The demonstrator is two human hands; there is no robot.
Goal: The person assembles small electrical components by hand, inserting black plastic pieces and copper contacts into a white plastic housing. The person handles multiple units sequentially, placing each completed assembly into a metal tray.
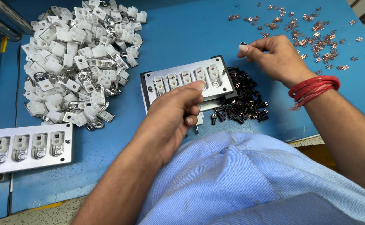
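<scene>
A: On the blue bench top (199, 33), we have our left hand (172, 121) curled around the near edge of the metal fixture plate (189, 81), thumb pressed on its top face. Its five pockets each seat a white plastic housing.

B: And our right hand (274, 56)?

A: At about two o'clock from the plate, pinched closed on one small dark contact piece (243, 43) between thumb and forefinger. The plate's long axis runs nine to three, slightly tilted, so the piece sits just past its right end; the right hand is nearer to that end.

B: Materials?

A: Brushed aluminium plate, matte and flat. The glossy black parts with copper tips (242, 98) are heaped at three o'clock, touching the plate. The copper clips (311, 33) lie scattered at one o'clock, and the white housings with steel eyelets (78, 62) are piled at ten. A second loaded plate (26, 148) lies at eight, well apart.
</scene>
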